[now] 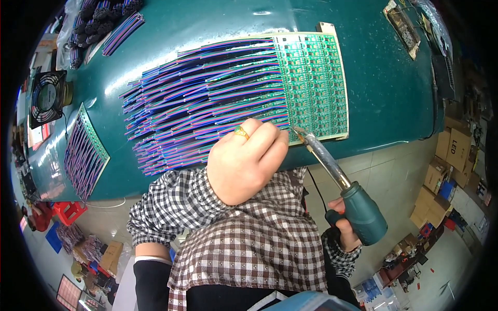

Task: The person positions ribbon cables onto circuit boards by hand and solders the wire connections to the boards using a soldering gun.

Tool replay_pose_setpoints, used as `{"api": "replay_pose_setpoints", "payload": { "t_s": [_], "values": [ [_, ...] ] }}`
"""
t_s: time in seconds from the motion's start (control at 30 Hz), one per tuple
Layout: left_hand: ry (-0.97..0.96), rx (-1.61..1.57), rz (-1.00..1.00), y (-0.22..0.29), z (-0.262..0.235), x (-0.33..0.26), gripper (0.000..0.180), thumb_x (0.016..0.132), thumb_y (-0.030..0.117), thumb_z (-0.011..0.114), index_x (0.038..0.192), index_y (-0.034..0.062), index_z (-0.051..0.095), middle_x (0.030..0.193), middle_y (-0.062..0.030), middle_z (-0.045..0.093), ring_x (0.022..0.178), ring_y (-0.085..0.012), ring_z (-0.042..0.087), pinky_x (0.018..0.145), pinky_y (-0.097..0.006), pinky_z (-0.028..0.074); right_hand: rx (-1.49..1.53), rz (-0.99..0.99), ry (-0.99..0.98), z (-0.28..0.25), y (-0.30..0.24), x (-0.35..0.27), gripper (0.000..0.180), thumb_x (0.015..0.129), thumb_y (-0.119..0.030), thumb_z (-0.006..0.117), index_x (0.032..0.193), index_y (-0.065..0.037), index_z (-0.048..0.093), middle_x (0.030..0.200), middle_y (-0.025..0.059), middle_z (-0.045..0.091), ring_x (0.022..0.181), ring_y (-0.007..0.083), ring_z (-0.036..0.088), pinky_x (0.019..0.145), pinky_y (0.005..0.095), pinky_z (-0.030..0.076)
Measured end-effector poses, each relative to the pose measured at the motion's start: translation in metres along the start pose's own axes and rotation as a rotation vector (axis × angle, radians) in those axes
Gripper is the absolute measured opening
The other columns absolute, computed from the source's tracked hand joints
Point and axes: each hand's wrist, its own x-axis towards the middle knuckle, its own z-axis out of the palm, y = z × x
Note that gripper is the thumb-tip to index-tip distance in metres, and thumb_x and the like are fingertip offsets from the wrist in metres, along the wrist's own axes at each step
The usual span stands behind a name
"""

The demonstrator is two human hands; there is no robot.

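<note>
A panel of green circuit boards lies on the table, with rows of thin multicoloured ribbon wires running left from its boards. My left hand, a ring on one finger, is closed over the nearest wires at the panel's near edge. Its fingertips pinch at a wire end there and are mostly hidden. In my right hand is a soldering iron with a dark green handle, held below the table's edge. The iron's metal tip slants up to the panel, close beside my left fingertips.
A smaller wired panel lies at the left, near a black fan. Bundles of wires sit at the far left. A tray-like metal piece rests at the far right. Cardboard boxes stand beyond the table's right end.
</note>
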Motion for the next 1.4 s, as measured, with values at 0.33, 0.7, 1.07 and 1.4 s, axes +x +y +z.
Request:
{"api": "replay_pose_setpoints", "payload": {
  "t_s": [0.33,0.7,1.07,1.4],
  "values": [
    [-0.019,0.012,-0.016,0.002,-0.001,0.001,0.025,0.070,0.012,0.064,0.094,0.0032,0.064,0.081,-0.0036,0.049,0.073,-0.0164,0.055,0.053,-0.027,0.047,-0.007,-0.011,0.002,0.000,0.002,0.001,0.060,0.063,-0.035,0.094,0.099,0.004,0.067,0.087,0.0073,0.070,0.076,0.0159,0.067,0.069,0.0264,0.052],
    [-0.031,0.017,-0.035,0.003,-0.002,0.001,0.025,0.070,0.012,0.063,0.093,0.0038,0.064,0.081,-0.0035,0.048,0.074,-0.0167,0.055,0.054,-0.027,0.047,0.077,-0.013,0.030,0.000,0.002,-0.004,0.064,0.064,-0.033,0.094,0.102,0.008,0.062,0.084,0.0114,0.071,0.078,0.0185,0.069,0.074,0.0292,0.055],
    [-0.032,0.020,-0.024,0.002,-0.001,0.000,0.026,0.070,0.012,0.062,0.094,0.0029,0.064,0.081,-0.0039,0.048,0.075,-0.0171,0.056,0.054,-0.027,0.048,0.106,0.005,0.029,-0.002,0.000,-0.004,0.073,0.063,-0.034,0.094,0.108,0.010,0.058,0.088,0.0164,0.071,0.082,0.0238,0.071,0.078,0.0341,0.057],
    [-0.109,0.017,0.037,0.000,-0.009,0.000,0.031,0.071,0.011,0.062,0.099,-0.0004,0.063,0.087,-0.0055,0.051,0.077,-0.0182,0.056,0.056,-0.027,0.050,0.192,0.129,0.085,0.002,-0.011,-0.002,0.081,0.061,-0.036,0.095,0.114,0.011,0.055,0.097,0.0205,0.071,0.092,0.0293,0.072,0.082,0.0364,0.059]
  ]
}}
